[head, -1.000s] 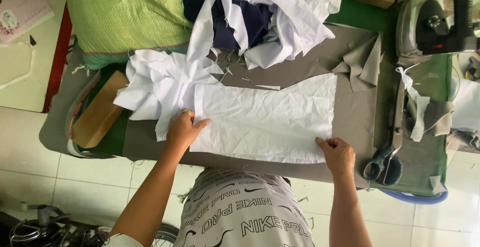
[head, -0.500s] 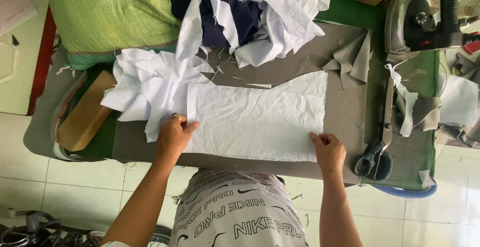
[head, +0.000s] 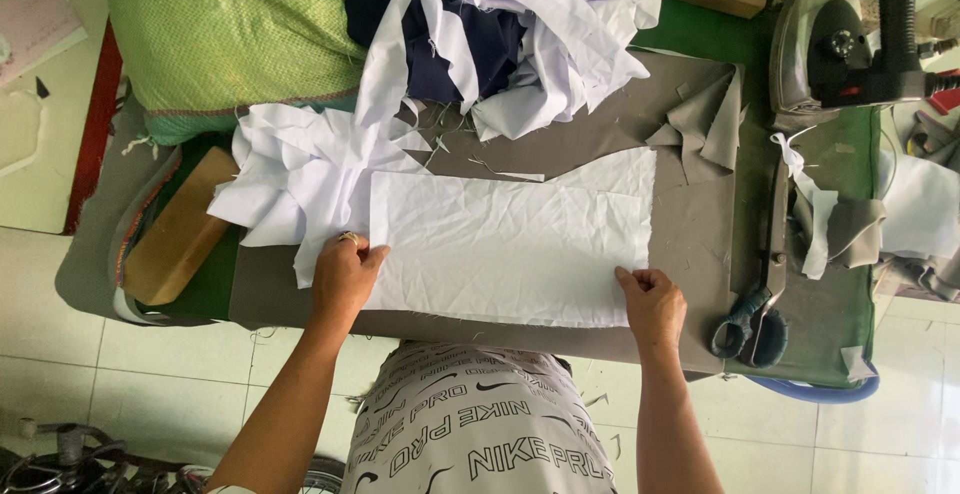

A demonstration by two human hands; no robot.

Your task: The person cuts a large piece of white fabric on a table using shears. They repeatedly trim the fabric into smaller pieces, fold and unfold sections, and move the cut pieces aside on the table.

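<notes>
A wrinkled white rectangular fabric piece (head: 510, 244) lies flat on the grey cloth-covered table (head: 690, 244). My left hand (head: 343, 276) pinches its near-left corner, a ring on one finger. My right hand (head: 652, 304) grips its near-right corner at the table's front edge. Both hands hold the fabric stretched between them.
A heap of white and navy fabric (head: 500, 34) sits behind, with more white pieces (head: 300, 179) at left. A green sack (head: 230, 44) lies at back left, a wooden block (head: 175, 244) at left. Large scissors (head: 760, 294) and an iron (head: 840, 49) are at right.
The view shifted slightly. The white fabric piece now lies squarer and flatter, with both hands still at its near corners.
</notes>
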